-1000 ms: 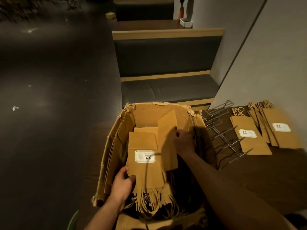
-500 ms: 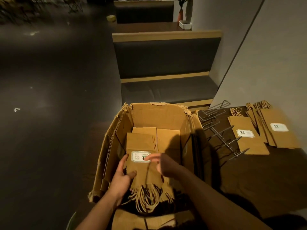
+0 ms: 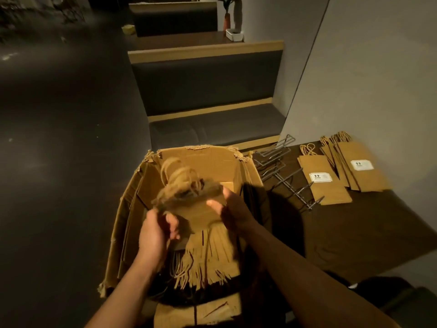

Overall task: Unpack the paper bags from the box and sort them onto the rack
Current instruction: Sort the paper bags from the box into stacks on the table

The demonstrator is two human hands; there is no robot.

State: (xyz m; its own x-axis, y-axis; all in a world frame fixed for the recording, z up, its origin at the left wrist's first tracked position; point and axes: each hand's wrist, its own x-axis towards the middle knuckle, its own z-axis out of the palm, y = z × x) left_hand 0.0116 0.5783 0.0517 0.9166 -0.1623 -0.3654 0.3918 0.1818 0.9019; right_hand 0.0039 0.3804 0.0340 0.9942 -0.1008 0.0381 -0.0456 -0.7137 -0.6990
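Observation:
An open cardboard box (image 3: 132, 209) stands in front of me with several brown paper bags (image 3: 212, 261) lying inside, twine handles toward me. Above them I hold a blurred bundle of paper bags (image 3: 194, 204), its handles pointing away. My left hand (image 3: 156, 233) grips the bundle's near left edge. My right hand (image 3: 234, 209) holds its right side, thumb on top. A wire rack (image 3: 283, 176) lies on the dark table (image 3: 354, 233) to the right of the box. Beside it lie a single labelled bag (image 3: 324, 183) and a fanned stack of bags (image 3: 357, 169).
A grey wall (image 3: 378, 79) runs along the table's far right. Behind the box is a dark upholstered bench (image 3: 212, 131) with wood trim, and further back a second bench and a table with a vase. Dark floor (image 3: 59, 138) spreads to the left.
Both hands took hold of a bundle of bags in the box and lifted it up, turning it so its handles now point away from me. The camera tilted slightly.

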